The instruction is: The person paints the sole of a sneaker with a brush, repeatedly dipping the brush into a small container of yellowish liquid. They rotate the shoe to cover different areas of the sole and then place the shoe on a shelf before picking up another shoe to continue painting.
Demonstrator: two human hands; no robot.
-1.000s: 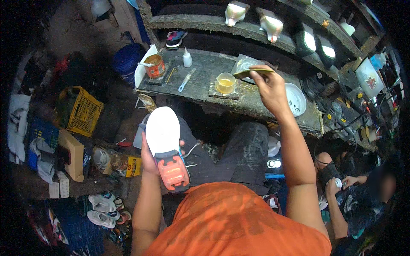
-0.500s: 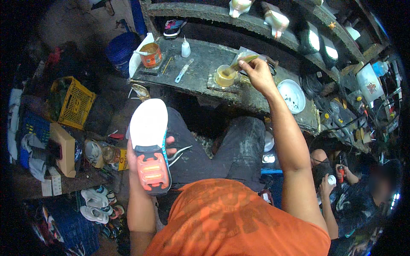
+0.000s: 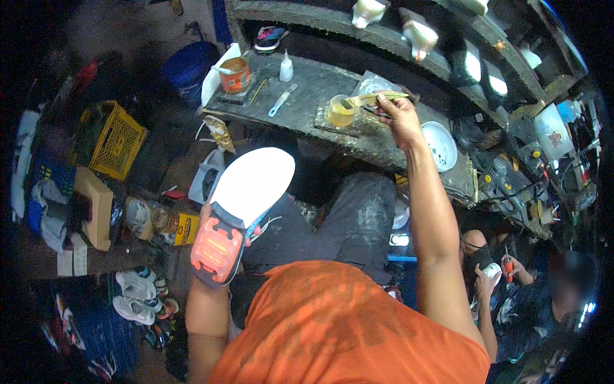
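Note:
My left hand [image 3: 203,221], mostly hidden behind it, grips a shoe [image 3: 252,182] with its sole up. The forefoot of the sole is plain white; the heel has orange-red pads with a dark surround. Over the workbench [image 3: 300,118], my right hand [image 3: 401,120] pinches the handle of a flat brush [image 3: 366,100]. The brush lies nearly level, its bristle end at the rim of a small translucent cup [image 3: 339,116] holding yellowish liquid. Right beside that hand is a white round bowl [image 3: 439,147] with dark specks.
On the bench's left stand an orange-red can [image 3: 235,77], a white squeeze bottle [image 3: 286,68] and a spatula [image 3: 282,100]. A yellow crate [image 3: 118,142] and several shoes [image 3: 137,294] lie at left. At lower right a person [image 3: 524,307] holds a white item and a red-handled tool.
The shoe has tilted, its toe swinging right and its heel left. My right hand has shifted slightly right and lower, and the brush has gone from slanted to nearly level.

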